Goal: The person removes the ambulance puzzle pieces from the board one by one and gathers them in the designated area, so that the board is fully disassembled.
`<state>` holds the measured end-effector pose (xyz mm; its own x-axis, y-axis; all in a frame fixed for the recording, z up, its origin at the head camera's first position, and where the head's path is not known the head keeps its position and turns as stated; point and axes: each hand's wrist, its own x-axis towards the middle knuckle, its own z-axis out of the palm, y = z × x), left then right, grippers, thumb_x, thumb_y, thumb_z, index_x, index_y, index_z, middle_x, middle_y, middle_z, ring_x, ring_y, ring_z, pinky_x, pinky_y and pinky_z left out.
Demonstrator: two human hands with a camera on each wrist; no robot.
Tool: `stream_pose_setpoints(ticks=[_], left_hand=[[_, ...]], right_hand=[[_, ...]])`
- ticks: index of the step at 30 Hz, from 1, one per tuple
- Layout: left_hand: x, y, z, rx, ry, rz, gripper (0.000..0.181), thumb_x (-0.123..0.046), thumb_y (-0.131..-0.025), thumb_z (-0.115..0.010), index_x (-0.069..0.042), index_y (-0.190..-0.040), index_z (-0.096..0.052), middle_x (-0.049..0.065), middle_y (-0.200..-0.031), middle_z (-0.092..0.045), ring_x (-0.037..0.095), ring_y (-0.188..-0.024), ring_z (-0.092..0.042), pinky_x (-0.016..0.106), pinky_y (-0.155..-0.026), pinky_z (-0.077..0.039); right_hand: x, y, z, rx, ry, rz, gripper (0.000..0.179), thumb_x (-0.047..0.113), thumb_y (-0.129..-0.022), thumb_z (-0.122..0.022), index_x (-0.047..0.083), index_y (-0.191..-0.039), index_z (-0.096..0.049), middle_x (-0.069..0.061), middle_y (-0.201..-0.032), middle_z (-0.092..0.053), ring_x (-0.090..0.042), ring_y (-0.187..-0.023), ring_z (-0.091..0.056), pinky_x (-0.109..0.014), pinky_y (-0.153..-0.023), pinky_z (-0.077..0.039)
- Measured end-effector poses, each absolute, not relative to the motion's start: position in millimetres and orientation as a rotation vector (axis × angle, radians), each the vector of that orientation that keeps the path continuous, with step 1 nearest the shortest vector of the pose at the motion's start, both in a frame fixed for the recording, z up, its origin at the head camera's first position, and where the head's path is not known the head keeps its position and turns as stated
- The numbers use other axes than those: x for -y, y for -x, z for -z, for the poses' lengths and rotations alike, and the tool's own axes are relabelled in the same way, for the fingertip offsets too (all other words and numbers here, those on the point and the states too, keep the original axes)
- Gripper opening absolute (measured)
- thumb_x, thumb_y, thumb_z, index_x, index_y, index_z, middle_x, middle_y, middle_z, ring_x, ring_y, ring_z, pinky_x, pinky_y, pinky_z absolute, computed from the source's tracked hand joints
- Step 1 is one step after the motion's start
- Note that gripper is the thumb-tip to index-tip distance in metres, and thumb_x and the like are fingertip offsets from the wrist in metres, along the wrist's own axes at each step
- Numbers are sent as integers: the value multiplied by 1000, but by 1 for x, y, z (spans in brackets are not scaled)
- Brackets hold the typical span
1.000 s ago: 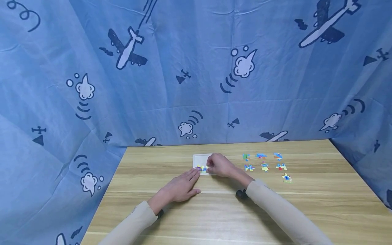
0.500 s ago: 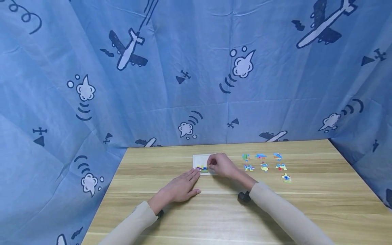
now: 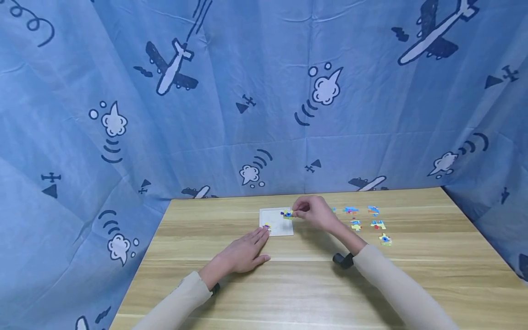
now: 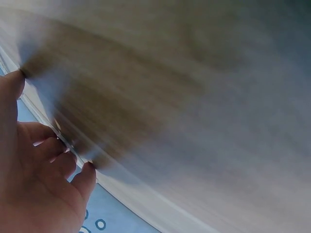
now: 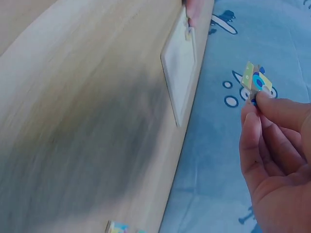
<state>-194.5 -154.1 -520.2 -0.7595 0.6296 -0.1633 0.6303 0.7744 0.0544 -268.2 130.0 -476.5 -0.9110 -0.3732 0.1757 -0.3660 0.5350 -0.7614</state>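
Note:
My right hand pinches a yellow-and-blue jigsaw piece between thumb and fingertips, held up over the right part of a white puzzle tray. In the right wrist view the pinched piece has a blue ring on it and shows apart from the tray. My left hand lies with extended fingers at the tray's near left corner. Right by its fingertips, a small purple-and-yellow piece sits in that corner, partly covered.
Right of the tray, several loose jigsaw pieces lie in rows on the wooden table, among them a blue-and-yellow one and one with a blue circle. My right hand hides some. A blue curtain hangs behind the table's far edge.
My right hand has lifted the jigsaw piece out of the tray's near row and moved it back and to the right. My left hand has stayed in place.

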Motion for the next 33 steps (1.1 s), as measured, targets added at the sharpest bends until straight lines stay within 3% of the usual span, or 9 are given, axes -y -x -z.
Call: stream_pose_setpoints(ticks=[7, 33], left_hand=[[157, 194, 520, -2804, -1023, 4, 75, -54, -112, -38, -5, -167, -25, 11, -177, -20, 26, -165, -23, 41, -132, -30], [155, 197, 522, -2797, -1014, 5, 75, -55, -112, -35, -7, -168, -23, 10, -178, -18, 24, -165, -22, 40, -133, -29]], right_hand=[[-147, 264, 469, -2768, 644, 1321, 4, 9, -93, -79, 8, -97, -80, -5, -89, -81, -12, -82, -74, -24, -74, -59], [-217, 239, 464, -2793, 622, 1231, 5, 10, -96, -76, 11, -95, -81, -3, -92, -81, -9, -81, -70, -22, -69, -54]])
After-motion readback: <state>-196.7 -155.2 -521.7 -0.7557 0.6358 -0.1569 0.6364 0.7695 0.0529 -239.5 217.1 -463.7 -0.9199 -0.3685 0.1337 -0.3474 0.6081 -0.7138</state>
